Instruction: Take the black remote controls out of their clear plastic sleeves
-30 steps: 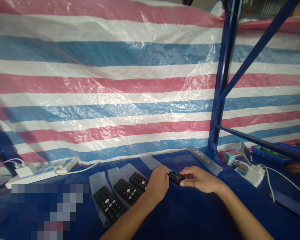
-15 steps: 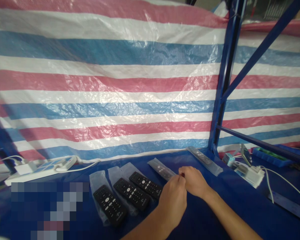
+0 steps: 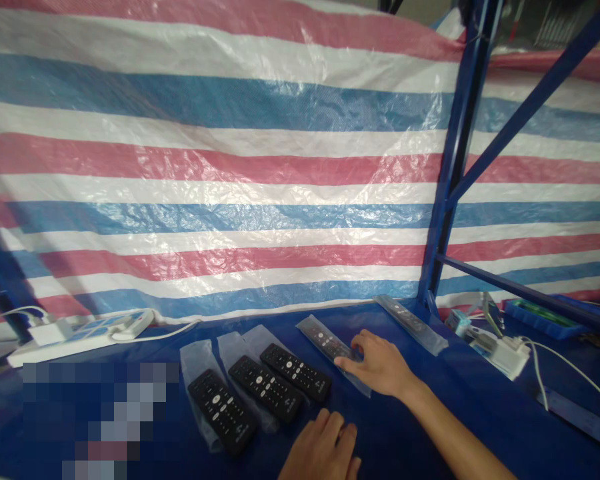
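Three black remote controls lie side by side on the blue table, each half out of a clear plastic bag: the left one (image 3: 221,412), the middle one (image 3: 265,388), the right one (image 3: 295,372). A fourth remote (image 3: 330,347) lies fully inside its bag just beyond them. My right hand (image 3: 377,363) rests on the near end of that bagged remote, fingers bent and pressing on it. My left hand (image 3: 324,449) sits low at the frame's bottom edge, fingers loosely curled, touching nothing I can see.
Another bagged remote (image 3: 409,322) lies by the blue rack post (image 3: 451,175). A striped tarp (image 3: 220,180) hangs behind the table. A white power strip with cables (image 3: 75,333) is at the left. Small devices and a white cable (image 3: 500,343) sit at the right.
The fourth remote went fully into its bag and now lies on the table. My left hand pulled back toward me, away from it. My right hand stays on the bag's near end.
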### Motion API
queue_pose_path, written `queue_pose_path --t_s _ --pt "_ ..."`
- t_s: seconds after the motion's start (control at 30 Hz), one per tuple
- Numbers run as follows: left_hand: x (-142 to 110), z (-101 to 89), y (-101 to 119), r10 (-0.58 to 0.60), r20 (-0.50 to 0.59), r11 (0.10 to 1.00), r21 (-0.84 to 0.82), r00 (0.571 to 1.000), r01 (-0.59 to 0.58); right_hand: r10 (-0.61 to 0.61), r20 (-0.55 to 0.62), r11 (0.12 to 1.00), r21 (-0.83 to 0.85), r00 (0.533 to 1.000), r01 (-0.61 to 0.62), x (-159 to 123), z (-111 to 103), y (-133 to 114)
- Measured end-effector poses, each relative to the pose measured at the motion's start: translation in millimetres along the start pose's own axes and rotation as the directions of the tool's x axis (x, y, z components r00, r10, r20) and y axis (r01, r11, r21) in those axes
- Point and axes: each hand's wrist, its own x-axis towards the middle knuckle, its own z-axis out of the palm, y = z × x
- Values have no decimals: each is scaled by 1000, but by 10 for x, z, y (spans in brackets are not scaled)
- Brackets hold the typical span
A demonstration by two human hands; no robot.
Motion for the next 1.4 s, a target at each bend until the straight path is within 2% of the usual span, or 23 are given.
queue_pose_path --t_s 0.1,0.17,0.3,0.47,0.6,0.73,0.83,0.9,0.97,1.0,1.1,1.23,1.4 --pt "-69 -18 -70 2 -88 999 44 996 2 25 17 990 -140 1000 -22 16 126 -159" --pt "-68 -68 -96 -11 -97 999 47 995 16 48 1 983 -176 999 -47 37 147 -143" --pt "-31 -212 -130 -33 -58 998 60 998 37 207 -33 951 -226 978 -209 102 58 99" --pt "-17 -392 -248 -54 24 981 185 998 49 399 -94 872 -270 912 -409 191 -108 472" --pt "-20 -456 -387 -141 74 966 228 987 121 461 -127 832 -282 878 -477 217 -164 640" --pt "-3 -504 -454 -253 113 952 209 961 226 457 -159 815 -320 875 -484 197 -175 647" --pt "30 -565 -437 -338 196 936 167 920 308 342 -268 825 -373 900 -425 160 -165 491" --pt "54 -598 -417 -373 235 927 143 898 348 213 -259 901 -322 942 -292 123 -137 295" --pt "72 -616 -406 -396 256 918 128 882 375 49 -97 987 -146 994 -63 70 -86 52" --pt "78 -619 -406 -404 266 915 123 875 385 -34 -3 997 -69 999 34 39 -55 -71" --pt "80 -616 -415 -425 292 905 116 857 410 -174 190 984 -3 966 178 -50 43 -375" --pt "60 -597 -422 -433 295 901 104 852 422 -202 228 975 -46 953 218 -105 120 -542" --pt "71 -570 -390 -410 263 912 102 873 397 -169 168 982 -51 971 180 -102 94 -511"
